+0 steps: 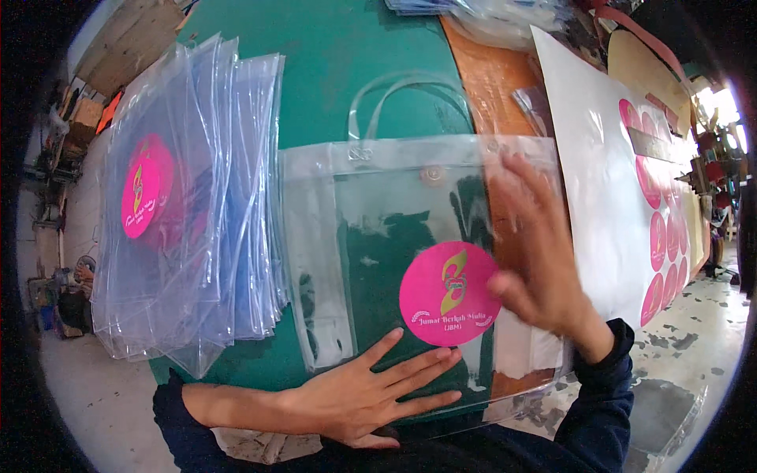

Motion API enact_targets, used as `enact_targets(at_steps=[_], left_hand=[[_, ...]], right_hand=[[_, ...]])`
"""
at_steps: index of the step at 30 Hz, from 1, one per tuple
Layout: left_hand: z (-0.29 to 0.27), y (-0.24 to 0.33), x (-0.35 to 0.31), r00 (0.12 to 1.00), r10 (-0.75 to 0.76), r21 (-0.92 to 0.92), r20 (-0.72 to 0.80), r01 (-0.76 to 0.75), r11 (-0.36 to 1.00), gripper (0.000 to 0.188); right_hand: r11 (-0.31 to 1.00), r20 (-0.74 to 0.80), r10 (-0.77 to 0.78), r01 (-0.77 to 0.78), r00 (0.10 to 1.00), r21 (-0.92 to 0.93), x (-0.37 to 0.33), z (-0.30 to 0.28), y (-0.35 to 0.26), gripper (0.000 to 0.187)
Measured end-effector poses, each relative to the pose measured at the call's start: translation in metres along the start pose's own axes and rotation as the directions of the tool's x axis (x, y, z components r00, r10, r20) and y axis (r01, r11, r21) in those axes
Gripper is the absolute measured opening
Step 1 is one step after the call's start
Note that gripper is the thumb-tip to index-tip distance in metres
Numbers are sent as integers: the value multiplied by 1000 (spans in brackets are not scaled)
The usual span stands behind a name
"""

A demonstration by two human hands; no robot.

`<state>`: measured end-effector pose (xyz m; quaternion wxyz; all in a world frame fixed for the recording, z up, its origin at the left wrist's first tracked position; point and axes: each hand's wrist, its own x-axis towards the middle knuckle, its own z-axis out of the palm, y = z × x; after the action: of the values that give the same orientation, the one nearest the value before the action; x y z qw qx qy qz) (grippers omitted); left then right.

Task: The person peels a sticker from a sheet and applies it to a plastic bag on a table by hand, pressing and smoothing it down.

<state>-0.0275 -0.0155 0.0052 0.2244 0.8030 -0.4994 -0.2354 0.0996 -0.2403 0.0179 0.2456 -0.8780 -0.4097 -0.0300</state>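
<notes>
A clear plastic tote bag (pixel 378 189) with a see-through handle lies flat in front of me. On its lower right half is a round pink sticker (pixel 426 288) with a yellow-green emblem. My left hand (pixel 371 398) rests flat on the bag's lower edge, fingers spread, just below the sticker. My right hand (pixel 540 252) is over the bag's right side, its thumb at the sticker's right edge and its fingers stretched upward, slightly blurred. Whether the right fingers press on the plastic I cannot tell.
To the left lies a stack of clear bags (pixel 213 142), the top one with a pink sticker. A white sheet of round pink stickers (pixel 591 173) lies at the right, with a ruler-like strip (pixel 658 146) across it. More plastic (pixel 489 16) sits at the far edge of the green table surface (pixel 307 47).
</notes>
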Motion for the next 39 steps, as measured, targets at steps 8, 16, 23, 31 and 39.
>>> enact_targets(at_steps=[8, 16, 23, 31, 39], left_hand=[[19, -3, -4, 992, 100, -6, -80, -100, 995, 75], [30, -2, -4, 950, 262, 83, -170, -251, 964, 58], [29, -2, -2, 953, 243, 71, -180, -234, 970, 54], [34, -4, -7, 942, 215, -32, -256, -231, 972, 54], [30, -4, -3, 956, 218, -22, -198, -227, 974, 60]], right_hand=[[953, 515, -298, 217, 804, 213, -14, 21, -49, 90], [923, 437, -359, 243, 825, 299, -8, 16, -28, 90], [981, 475, -192, 175, 859, 81, -2, 12, -38, 91], [781, 454, -574, 288, 682, 554, -7, 23, -40, 80], [928, 444, -337, 214, 831, 304, -15, 24, -60, 80]])
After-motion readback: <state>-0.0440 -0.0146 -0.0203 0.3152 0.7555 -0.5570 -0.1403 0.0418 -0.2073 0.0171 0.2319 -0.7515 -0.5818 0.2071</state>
